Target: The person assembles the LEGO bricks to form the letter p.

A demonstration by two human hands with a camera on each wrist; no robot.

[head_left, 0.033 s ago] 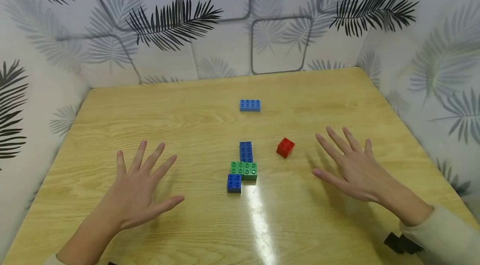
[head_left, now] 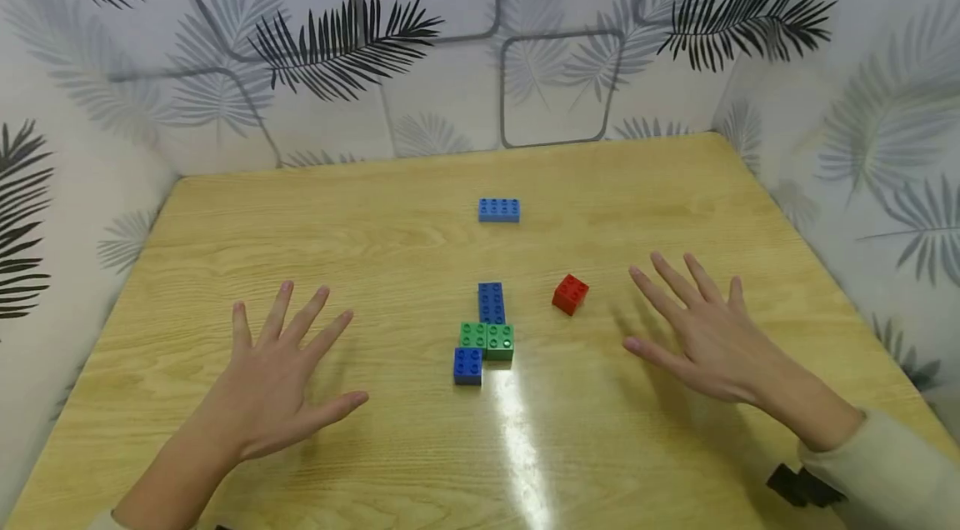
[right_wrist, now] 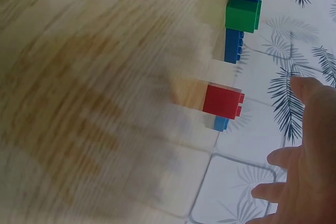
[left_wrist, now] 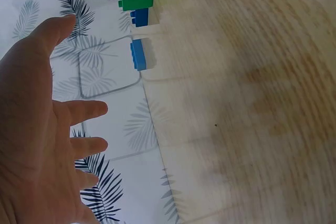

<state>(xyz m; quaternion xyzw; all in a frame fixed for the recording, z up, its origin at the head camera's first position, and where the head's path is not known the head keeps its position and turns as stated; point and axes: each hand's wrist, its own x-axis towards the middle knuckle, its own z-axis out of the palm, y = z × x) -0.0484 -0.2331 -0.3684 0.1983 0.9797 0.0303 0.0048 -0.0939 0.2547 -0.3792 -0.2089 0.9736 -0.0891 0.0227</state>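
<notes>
My left hand, fingers spread, hovers over the table to the left of the bricks and holds nothing. On the other side my right hand is also spread and empty; the red square brick is nearest to it. Two green square bricks sit side by side mid-table. A dark blue square brick is at their near left, and a longer blue brick lies behind them. Whether these are joined I cannot tell. Farther back lies a lighter blue long brick, apart from the others.
The wooden table ends at a pale leaf-patterned cloth along the back and both sides. A black object shows by the right sleeve. Light glares off the tabletop in front of the bricks.
</notes>
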